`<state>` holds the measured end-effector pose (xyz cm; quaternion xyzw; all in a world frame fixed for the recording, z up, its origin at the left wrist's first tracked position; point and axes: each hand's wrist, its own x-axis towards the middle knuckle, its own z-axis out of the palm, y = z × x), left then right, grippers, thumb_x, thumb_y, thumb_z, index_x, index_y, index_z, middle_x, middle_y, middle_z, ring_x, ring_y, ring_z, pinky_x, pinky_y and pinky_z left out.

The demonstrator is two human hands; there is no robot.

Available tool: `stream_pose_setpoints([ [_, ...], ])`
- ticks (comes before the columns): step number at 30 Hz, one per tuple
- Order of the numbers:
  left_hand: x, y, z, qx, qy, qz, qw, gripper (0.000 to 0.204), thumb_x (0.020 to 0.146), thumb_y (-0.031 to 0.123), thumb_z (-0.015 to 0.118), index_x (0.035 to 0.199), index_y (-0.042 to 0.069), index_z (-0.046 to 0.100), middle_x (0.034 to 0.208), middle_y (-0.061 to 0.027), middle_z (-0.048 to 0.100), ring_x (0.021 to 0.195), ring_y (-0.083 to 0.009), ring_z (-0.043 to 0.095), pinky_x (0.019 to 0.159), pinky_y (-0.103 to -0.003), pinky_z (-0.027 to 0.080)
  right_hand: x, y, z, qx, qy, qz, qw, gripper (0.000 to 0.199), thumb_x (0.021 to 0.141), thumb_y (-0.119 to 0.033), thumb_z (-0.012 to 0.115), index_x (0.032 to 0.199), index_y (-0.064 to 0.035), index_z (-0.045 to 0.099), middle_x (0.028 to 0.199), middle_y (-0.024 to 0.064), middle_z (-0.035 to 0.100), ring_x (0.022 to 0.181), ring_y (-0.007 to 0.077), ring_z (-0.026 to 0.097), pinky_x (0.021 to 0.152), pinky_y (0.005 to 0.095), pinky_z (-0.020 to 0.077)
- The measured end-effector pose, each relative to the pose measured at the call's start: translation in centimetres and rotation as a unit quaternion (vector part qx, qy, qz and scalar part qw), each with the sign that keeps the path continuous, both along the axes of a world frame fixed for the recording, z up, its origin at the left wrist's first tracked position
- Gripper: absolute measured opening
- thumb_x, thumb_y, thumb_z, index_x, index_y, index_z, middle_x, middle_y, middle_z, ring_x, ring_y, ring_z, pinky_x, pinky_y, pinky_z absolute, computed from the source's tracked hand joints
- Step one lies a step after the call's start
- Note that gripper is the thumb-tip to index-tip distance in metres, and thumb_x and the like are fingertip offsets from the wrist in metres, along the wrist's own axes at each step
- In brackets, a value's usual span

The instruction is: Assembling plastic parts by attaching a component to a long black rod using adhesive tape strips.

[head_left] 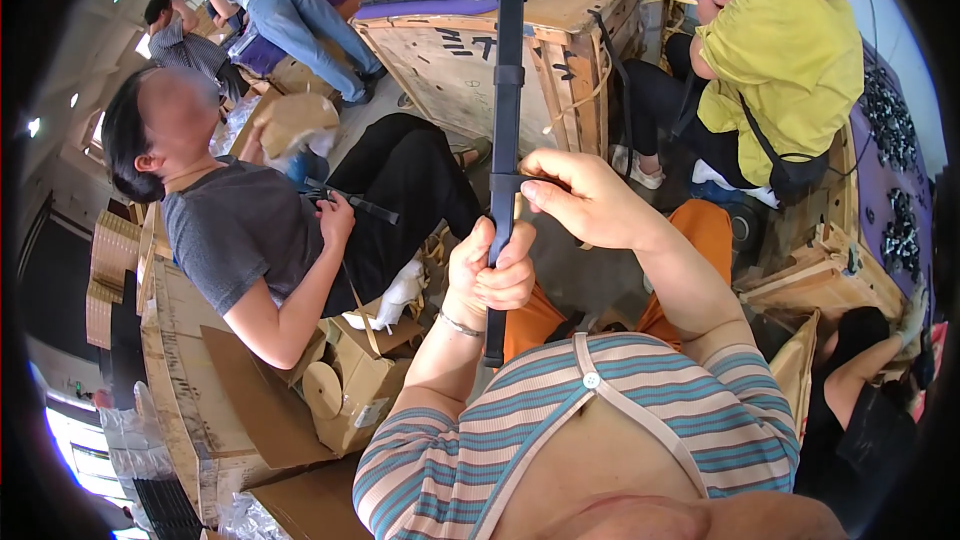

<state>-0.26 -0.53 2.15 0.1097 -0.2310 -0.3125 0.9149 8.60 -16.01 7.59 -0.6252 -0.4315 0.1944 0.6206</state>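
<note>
A long black strap [508, 90] with several raised bands across it runs upright in front of me. It reaches from the top edge of the view down to my lap. My left hand [492, 265] is closed round its lower part, and a short end of the strap hangs below the fist. Higher up, my right hand [590, 198] pinches with thumb and forefinger at the strap's right edge, by one of the dark bands. A small pale bit shows between the two hands, too small to name. What lies inside my left fist is hidden.
At left a seated person in grey [235, 225] holds a similar dark strap. A wooden crate [460, 70] bearing black straps stands ahead. A person in yellow [785, 70] sits at right, near a purple-covered table [875, 180] with black parts. An open cardboard box [360, 400] stands at lower left.
</note>
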Motion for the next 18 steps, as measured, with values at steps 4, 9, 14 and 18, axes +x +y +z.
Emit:
stream_pose_setpoints([
  [4, 0.0, 0.3, -0.4, 0.01, 0.001, 0.002, 1.0, 0.043, 0.091, 0.043, 0.043, 0.073, 0.005, 0.037, 0.044, 0.0058, 0.03, 0.032, -0.0027, 0.027, 0.03, -0.016, 0.024, 0.1, 0.8, -0.9, -0.002, -0.098, -0.049, 0.994, 0.015, 0.085, -0.012, 0.051, 0.087, 0.0019, 0.055, 0.06, 0.0082, 0.055, 0.055, 0.0149, 0.052, 0.053, 0.0302, 0.0418],
  [9, 0.3, 0.1, -0.5, -0.021, -0.032, -0.036, 0.999, 0.044, 0.09, 0.043, 0.046, 0.072, 0.005, 0.037, 0.044, 0.0065, 0.029, 0.031, -0.0027, 0.027, 0.029, -0.017, 0.023, -0.2, 1.6, -1.7, 0.054, 0.039, -0.014, 0.998, 0.014, 0.083, -0.008, 0.046, 0.082, 0.0023, 0.056, 0.056, 0.0027, 0.048, 0.052, 0.0094, 0.044, 0.049, 0.0262, 0.0379],
  [14, 0.3, -0.1, -1.0, -0.106, -0.02, -0.079, 0.991, 0.039, 0.09, 0.036, 0.046, 0.07, 0.004, 0.038, 0.043, 0.0058, 0.03, 0.03, -0.0038, 0.027, 0.028, -0.018, 0.023, -0.1, 2.9, -1.7, 0.04, 0.15, 0.004, 0.988, 0.016, 0.083, -0.008, 0.045, 0.082, 0.0003, 0.059, 0.059, -0.001, 0.049, 0.057, 0.0062, 0.045, 0.05, 0.0241, 0.0379],
  [18, 0.0, -1.3, -0.8, -0.077, -0.024, -0.149, 0.986, 0.028, 0.084, 0.024, 0.051, 0.071, 0.002, 0.04, 0.043, 0.0046, 0.033, 0.032, -0.0044, 0.03, 0.028, -0.018, 0.023, -0.5, 5.5, -5.9, 0.029, 0.158, 0.104, 0.982, 0.012, 0.082, -0.006, 0.051, 0.086, -0.0028, 0.063, 0.07, -0.001, 0.055, 0.067, 0.0051, 0.047, 0.063, 0.0228, 0.0394],
])
